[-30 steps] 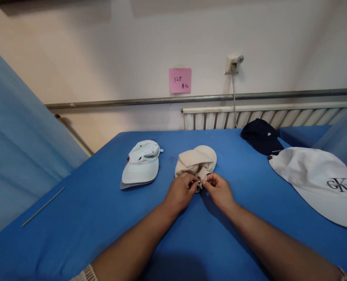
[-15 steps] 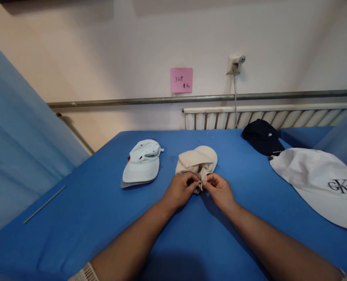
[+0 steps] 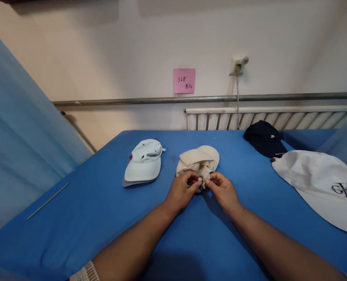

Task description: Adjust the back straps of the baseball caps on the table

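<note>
A beige cap (image 3: 197, 159) lies crumpled in the middle of the blue table (image 3: 103, 210), brim pointing away from me. My left hand (image 3: 181, 191) and my right hand (image 3: 224, 190) meet at its near edge. The fingertips of both pinch the cap's back strap between them. The strap itself is mostly hidden by my fingers.
A white cap (image 3: 144, 164) lies left of the beige one. A dark navy cap (image 3: 264, 138) sits at the back right, and a large white cap with a CK logo (image 3: 320, 183) at the right edge. A thin stick (image 3: 47, 201) lies at the left. A blue curtain (image 3: 18, 132) hangs on the left.
My hands stay pinched on the cap's back strap, with small finger movements. The view has shifted slightly, so everything sits a little further right.
</note>
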`<action>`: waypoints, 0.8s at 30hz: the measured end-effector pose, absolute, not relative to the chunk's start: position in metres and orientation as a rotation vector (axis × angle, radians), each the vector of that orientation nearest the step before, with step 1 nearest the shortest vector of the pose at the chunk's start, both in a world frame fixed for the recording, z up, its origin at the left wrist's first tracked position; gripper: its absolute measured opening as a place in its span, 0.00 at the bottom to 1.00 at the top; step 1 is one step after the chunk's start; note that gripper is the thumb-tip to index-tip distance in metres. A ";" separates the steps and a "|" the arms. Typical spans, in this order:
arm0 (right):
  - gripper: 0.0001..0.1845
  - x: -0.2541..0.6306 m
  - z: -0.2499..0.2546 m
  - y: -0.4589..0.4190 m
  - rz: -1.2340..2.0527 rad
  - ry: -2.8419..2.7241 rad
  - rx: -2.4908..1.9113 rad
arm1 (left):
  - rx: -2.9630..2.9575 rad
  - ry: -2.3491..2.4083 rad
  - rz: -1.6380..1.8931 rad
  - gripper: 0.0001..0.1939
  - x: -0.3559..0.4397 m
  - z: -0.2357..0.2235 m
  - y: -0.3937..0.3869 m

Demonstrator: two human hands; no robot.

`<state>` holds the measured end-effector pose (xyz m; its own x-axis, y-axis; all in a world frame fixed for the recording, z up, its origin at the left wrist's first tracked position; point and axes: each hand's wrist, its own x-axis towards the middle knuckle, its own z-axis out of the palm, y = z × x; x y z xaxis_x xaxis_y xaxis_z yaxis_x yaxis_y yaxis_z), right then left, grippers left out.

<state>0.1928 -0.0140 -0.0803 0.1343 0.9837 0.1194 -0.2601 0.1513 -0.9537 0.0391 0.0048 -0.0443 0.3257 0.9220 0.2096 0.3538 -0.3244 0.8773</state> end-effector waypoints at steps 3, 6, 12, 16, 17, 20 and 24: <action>0.16 0.193 -0.080 -0.013 1.145 -0.953 -0.973 | 1.717 1.073 0.966 0.10 0.040 -0.047 0.007; 0.16 0.194 -0.080 -0.013 1.156 -0.944 -0.977 | 1.659 1.065 0.966 0.10 0.041 -0.048 0.008; 0.16 0.194 -0.079 -0.016 1.178 -0.947 -0.950 | 1.808 1.097 0.889 0.07 0.039 -0.041 0.005; 0.16 0.193 -0.078 -0.017 1.196 -0.944 -0.938 | 1.863 1.153 0.862 0.06 0.039 -0.037 0.003; 0.16 0.193 -0.078 -0.017 1.202 -0.945 -0.938 | 1.869 1.174 0.870 0.05 0.040 -0.037 0.003; 0.17 0.193 -0.077 -0.017 1.215 -0.957 -0.943 | 1.866 1.202 0.902 0.05 0.041 -0.039 0.003; 0.17 0.193 -0.078 -0.016 1.220 -0.947 -0.945 | 1.909 1.146 0.902 0.06 0.040 -0.044 0.004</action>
